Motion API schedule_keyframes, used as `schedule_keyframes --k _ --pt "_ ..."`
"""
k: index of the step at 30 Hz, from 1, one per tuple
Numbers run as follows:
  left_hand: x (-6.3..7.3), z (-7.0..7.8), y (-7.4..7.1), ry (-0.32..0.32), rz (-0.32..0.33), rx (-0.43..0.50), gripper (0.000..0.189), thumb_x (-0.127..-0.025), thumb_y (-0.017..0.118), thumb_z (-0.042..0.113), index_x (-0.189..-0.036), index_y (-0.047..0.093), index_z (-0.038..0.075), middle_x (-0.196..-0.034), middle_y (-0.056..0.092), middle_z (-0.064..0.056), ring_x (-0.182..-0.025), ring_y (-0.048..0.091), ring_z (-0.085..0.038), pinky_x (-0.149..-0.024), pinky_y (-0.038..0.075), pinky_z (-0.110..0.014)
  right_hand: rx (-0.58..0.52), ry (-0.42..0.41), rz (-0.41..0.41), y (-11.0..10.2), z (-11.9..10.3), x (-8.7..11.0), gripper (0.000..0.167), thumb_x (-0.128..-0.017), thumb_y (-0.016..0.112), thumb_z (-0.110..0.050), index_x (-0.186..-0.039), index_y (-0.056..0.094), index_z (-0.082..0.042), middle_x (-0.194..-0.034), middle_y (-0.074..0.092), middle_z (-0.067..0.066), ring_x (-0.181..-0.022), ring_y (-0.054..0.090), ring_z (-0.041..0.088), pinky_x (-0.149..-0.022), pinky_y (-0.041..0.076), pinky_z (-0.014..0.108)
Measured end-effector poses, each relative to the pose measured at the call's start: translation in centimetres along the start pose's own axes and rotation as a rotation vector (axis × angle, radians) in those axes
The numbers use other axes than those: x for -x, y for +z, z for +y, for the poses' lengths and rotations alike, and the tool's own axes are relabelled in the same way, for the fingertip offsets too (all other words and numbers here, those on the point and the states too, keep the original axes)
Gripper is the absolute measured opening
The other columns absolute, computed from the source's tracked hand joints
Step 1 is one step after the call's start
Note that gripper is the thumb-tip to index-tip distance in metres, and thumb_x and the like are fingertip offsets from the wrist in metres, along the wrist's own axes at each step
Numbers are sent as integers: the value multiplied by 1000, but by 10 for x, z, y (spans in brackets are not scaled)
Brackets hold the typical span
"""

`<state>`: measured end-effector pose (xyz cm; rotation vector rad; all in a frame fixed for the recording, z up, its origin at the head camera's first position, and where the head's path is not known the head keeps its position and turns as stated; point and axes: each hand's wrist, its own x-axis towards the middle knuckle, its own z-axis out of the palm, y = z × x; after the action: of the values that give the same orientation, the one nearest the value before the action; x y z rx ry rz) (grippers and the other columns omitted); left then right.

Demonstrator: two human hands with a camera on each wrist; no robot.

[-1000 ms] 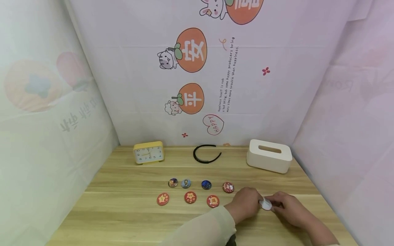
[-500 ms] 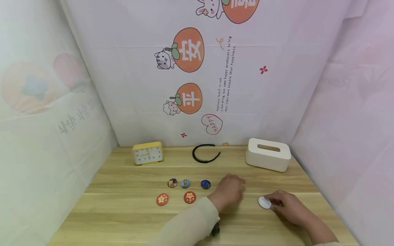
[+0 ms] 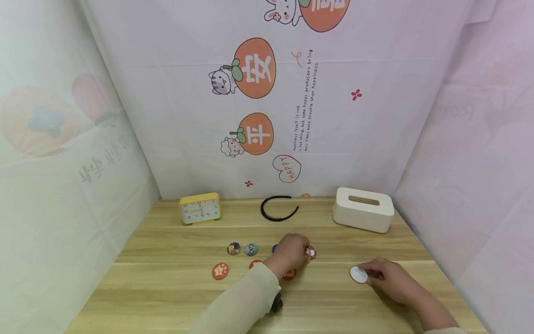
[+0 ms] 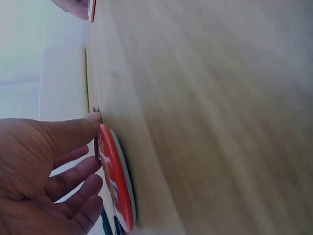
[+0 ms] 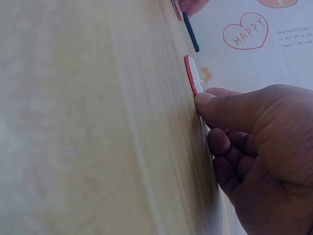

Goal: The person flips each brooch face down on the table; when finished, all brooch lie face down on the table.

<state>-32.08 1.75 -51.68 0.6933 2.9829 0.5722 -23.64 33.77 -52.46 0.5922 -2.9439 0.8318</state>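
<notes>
My right hand (image 3: 394, 280) pinches a round badge (image 3: 359, 274) by its right edge, white back facing up. In the right wrist view, that badge (image 5: 193, 73) stands out past the thumb, showing a red rim. Further left, my left hand (image 3: 289, 250) has thumb and fingertips around the edge of a red badge (image 3: 310, 252) with a white figure. In the left wrist view, another red badge (image 4: 116, 178) lies just in front of these fingers. A red badge (image 3: 289, 274) and a blue badge (image 3: 274, 248) are partly hidden by the left hand.
Left of the hand lie two picture badges (image 3: 251, 249), a red star badge (image 3: 220, 270) and a half-covered red badge (image 3: 255, 263). Along the back stand a yellow clock (image 3: 200, 208), a black headband (image 3: 273, 218) and a white tissue box (image 3: 363, 209).
My left hand has let go of the white-backed badge and moved left to the red badge with the white figure. The right hand still holds its badge in nearly the same place.
</notes>
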Motion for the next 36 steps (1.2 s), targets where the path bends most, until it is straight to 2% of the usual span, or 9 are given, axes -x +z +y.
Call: schedule_keyframes --k 6,11,21,28,31,36 --pt "2 -4 -2 -16 1 21 26 -92 90 21 -117 83 15 -112 80 0 -108 71 -16 -94 57 -26 3 1 -1 1 2 -1 34 -95 84 -15 -129 79 -13 -107 70 -9 -92 60 0 -76 55 26" --pt "4 -3 1 6 -19 51 24 -92 90 22 -115 84 18 -109 80 3 -102 70 -11 -90 56 -23 9 -5 8 2 3 -1 34 -95 84 -15 -128 80 -13 -106 70 -10 -91 59 -1 -76 55 26" --pt "19 27 7 125 -72 -33 24 -92 91 31 -114 83 25 -99 76 14 -96 64 -3 -94 53 -20 11 -7 23 2 2 -1 34 -94 85 -13 -127 80 -13 -106 70 -10 -91 61 0 -77 56 27" --pt "24 42 15 221 -80 -78 20 -92 90 33 -110 84 28 -89 71 18 -85 55 0 -86 48 -16 2 -6 16 1 2 0 34 -95 84 -14 -128 79 -12 -107 71 -9 -92 61 0 -77 57 27" --pt "25 46 14 239 -84 -96 20 -92 90 34 -110 84 28 -86 70 17 -82 52 0 -83 47 -16 -9 27 23 2 0 -1 38 -95 85 -18 -132 77 -12 -111 72 -7 -97 63 3 -81 58 27" --pt "24 46 16 230 -82 -104 23 -92 90 36 -113 84 31 -87 71 18 -84 56 1 -88 49 -16 -11 5 79 6 -13 -6 44 -90 91 -26 -129 77 -13 -127 75 3 -116 71 26 -97 62 43"
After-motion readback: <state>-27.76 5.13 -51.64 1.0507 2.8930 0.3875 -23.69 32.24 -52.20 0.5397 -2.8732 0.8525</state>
